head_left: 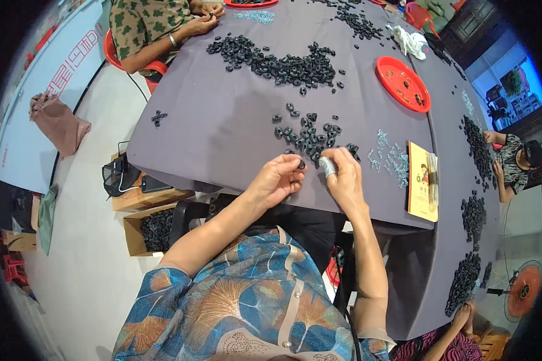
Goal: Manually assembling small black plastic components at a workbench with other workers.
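My left hand [279, 180] is just over the table's near edge, its thumb and forefinger pinching a small black plastic part [302, 164]. Close beside it on the right is my right hand [344, 180], fingers bent and drawn together at the near side of a small pile of black parts [310, 135]. Silvery-grey tape [327, 166] wraps one of its digits. Whatever may be between those fingertips is hidden. To the right of the pile lie scattered small shiny metal pieces [391, 157], too small to name surely.
A yellow booklet [419, 186] lies right of the metal pieces. Farther off are a red tray [386, 78], a large heap of black parts [277, 65] and a white cloth [408, 42]. Other people's hands [200, 25] work around the table. A box of black parts [137, 243] stands below left.
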The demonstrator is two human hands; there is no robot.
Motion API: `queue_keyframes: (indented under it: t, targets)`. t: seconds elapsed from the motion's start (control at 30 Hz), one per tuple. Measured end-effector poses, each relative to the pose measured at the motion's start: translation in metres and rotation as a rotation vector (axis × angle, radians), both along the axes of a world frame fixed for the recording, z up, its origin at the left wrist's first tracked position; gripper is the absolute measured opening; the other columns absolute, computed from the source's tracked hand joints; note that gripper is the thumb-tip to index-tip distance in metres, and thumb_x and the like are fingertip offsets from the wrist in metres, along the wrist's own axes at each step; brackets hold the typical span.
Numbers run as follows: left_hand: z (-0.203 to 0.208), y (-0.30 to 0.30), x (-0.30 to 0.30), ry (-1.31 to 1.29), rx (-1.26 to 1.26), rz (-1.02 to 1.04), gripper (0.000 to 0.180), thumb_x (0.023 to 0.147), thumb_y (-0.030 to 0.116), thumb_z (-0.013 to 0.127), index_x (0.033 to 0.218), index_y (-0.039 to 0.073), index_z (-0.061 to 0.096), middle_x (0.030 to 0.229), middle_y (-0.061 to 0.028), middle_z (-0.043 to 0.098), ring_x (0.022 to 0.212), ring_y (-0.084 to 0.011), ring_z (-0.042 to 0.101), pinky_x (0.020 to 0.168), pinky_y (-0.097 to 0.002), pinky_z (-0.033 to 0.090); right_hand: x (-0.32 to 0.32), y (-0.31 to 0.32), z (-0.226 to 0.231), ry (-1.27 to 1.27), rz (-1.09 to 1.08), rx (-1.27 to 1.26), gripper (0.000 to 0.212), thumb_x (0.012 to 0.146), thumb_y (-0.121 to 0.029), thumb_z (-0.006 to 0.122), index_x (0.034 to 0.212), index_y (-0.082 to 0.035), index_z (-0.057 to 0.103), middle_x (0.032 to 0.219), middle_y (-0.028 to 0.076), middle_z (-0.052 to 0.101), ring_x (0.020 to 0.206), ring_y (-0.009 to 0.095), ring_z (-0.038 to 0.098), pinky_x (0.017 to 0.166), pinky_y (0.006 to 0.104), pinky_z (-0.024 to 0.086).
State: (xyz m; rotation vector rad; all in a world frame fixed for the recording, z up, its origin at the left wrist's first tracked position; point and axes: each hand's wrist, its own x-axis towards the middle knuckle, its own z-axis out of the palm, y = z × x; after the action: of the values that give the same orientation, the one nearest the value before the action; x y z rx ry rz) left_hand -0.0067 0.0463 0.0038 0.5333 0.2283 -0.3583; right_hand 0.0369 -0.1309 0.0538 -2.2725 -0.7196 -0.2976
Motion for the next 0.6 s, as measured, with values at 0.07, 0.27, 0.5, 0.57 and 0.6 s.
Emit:
queue_keyframes:
  t: [0.07, 0.27, 0.5, 0.57, 0.6]
  targets:
    - [0.002, -0.002, -0.001, -0.014, 0.008, -0.009, 0.013, 0.087, 0.015, 0.060, 0.097, 0.010, 0.054, 0.086, -0.0065, 0.062, 0.070, -0.0146, 0.060, 0.061, -0.0292, 0.047, 0.012, 0.006, -0.004, -0.055, 0.011, -0.035, 0.028, 0.068, 0.006, 0.057, 0.095, -0.002, 0.058, 0.088, 0.013, 0.056, 0.085, 0.032, 0.055, 0.074, 0.0396, 0.045]
    - [0.001, -0.002, -0.003, -0.036, -0.013, -0.006, 0.011, 0.087, 0.015, 0.059, 0.096, 0.009, 0.056, 0.086, -0.0070, 0.062, 0.070, -0.0150, 0.059, 0.060, -0.0280, 0.046, 0.038, 0.026, -0.020, -0.295, 0.062, -0.234, 0.039, 0.072, -0.005, 0.059, 0.111, -0.001, 0.054, 0.117, 0.017, 0.051, 0.109, 0.033, 0.048, 0.092, 0.0415, 0.037]
    - [0.000, 0.001, -0.002, -0.067, -0.025, -0.012, 0.011, 0.088, 0.015, 0.059, 0.097, 0.010, 0.056, 0.086, -0.0068, 0.062, 0.071, -0.0144, 0.059, 0.060, -0.0280, 0.046, 0.033, 0.032, -0.028, -0.130, 0.248, -0.155, 0.043, 0.070, 0.000, 0.058, 0.113, -0.001, 0.055, 0.122, 0.017, 0.051, 0.117, 0.032, 0.045, 0.100, 0.0412, 0.034]
    - [0.001, 0.000, -0.003, -0.069, -0.018, -0.006, 0.010, 0.088, 0.014, 0.059, 0.096, 0.010, 0.056, 0.086, -0.0066, 0.062, 0.071, -0.0142, 0.059, 0.060, -0.0279, 0.046, 0.035, 0.028, -0.026, -0.092, 0.254, -0.116, 0.043, 0.068, 0.002, 0.058, 0.111, -0.001, 0.057, 0.121, 0.017, 0.052, 0.116, 0.032, 0.046, 0.099, 0.0407, 0.035]
    - [0.001, 0.000, -0.002, -0.072, -0.018, -0.005, 0.010, 0.088, 0.014, 0.059, 0.096, 0.010, 0.056, 0.086, -0.0066, 0.062, 0.071, -0.0142, 0.059, 0.060, -0.0279, 0.046, 0.036, 0.027, -0.025, -0.053, 0.262, -0.075, 0.042, 0.067, 0.004, 0.057, 0.109, -0.002, 0.058, 0.120, 0.016, 0.052, 0.115, 0.033, 0.047, 0.098, 0.0401, 0.037]
